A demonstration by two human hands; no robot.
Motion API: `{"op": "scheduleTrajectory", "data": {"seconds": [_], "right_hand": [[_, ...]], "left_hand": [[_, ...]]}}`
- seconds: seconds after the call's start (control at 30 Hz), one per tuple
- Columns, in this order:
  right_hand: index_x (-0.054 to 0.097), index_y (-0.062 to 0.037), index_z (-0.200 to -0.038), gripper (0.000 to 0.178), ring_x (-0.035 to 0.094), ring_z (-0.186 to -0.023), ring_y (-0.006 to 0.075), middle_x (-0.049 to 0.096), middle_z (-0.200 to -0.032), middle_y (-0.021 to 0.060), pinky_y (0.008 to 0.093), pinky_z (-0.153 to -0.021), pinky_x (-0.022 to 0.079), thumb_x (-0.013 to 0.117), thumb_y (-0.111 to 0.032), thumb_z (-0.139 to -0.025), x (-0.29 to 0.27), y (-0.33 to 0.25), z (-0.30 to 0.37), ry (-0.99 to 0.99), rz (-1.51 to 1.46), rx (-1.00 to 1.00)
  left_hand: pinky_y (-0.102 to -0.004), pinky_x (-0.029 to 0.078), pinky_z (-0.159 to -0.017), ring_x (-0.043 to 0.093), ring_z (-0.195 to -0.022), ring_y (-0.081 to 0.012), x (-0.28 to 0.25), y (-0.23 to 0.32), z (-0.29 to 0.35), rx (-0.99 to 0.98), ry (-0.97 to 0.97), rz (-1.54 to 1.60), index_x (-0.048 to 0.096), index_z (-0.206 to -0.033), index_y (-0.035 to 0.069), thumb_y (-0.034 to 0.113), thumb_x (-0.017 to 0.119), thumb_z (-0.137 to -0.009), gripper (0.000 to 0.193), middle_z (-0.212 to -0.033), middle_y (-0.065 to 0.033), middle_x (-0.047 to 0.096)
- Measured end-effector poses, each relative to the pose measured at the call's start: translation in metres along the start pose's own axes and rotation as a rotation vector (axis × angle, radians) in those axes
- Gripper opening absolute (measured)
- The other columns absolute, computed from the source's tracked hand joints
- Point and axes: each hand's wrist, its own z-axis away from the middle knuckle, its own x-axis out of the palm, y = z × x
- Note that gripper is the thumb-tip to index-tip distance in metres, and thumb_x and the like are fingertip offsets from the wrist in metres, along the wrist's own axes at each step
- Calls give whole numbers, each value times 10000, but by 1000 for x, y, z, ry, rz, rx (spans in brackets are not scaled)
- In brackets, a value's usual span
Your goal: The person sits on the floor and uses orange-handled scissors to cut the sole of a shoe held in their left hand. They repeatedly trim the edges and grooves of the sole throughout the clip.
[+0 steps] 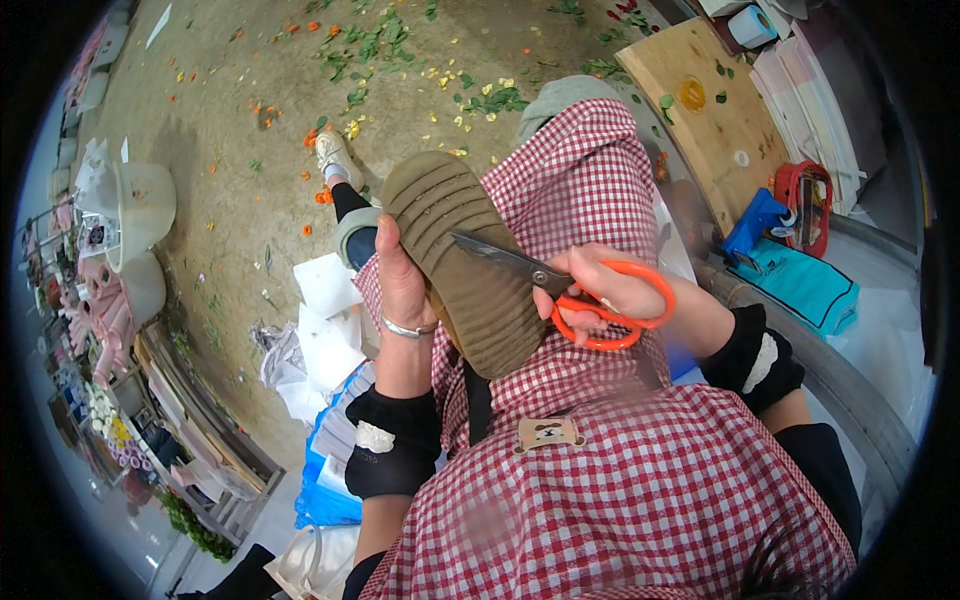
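A shoe with a brown ridged sole is turned sole up over my lap; its upper is mostly hidden, and I cannot tell if a foot is in it. My left hand grips its left edge, thumb up and fingers hidden behind. In my right hand is a pair of scissors with orange handles and dark blades. The blades look closed together and point left, their tips at the sole's ridges. Beneath lies my red-and-white checked apron.
Petals and leaves litter the floor. On the right are a wooden board, a blue tool, a red roll and a turquoise packet. White tubs stand left; papers and a blue bag lie nearer.
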Motion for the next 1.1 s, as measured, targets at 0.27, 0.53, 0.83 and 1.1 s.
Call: {"op": "scheduleTrajectory", "data": {"seconds": [0.27,0.53,0.83,1.1], "right_hand": [[518,-34,-947,283,553,-654,282,545,-694,116,369,-599,433,561,-291,-834,11,-42,10,250,1030,-54],[548,-82,-972,332,577,-738,291,550,-789,99,386,-620,473,670,-132,-668,9,-36,7,563,1418,-339],[577,-107,-950,344,586,-626,201,571,-767,40,309,-511,460,712,-162,-639,10,-39,3,575,1755,-366],[571,-63,-905,227,570,-589,205,521,-661,62,325,-487,454,631,-125,-695,14,-59,-1,476,1867,-480]], "left_hand": [[-377,444,-904,529,-1062,-252,-3,1,1,14,29,14,376,-1272,0,530,490,-846,689,-1202,-144,506],[-406,455,-900,525,-1072,-267,-2,6,6,16,22,30,358,-1284,25,545,473,-846,690,-1221,-145,495],[-396,452,-902,536,-1059,-256,-5,5,7,12,-10,41,379,-1272,25,561,462,-843,691,-1201,-142,513],[-374,426,-928,520,-1082,-250,-4,9,11,25,-85,83,379,-1274,1,521,486,-850,679,-1208,-144,508]]}}
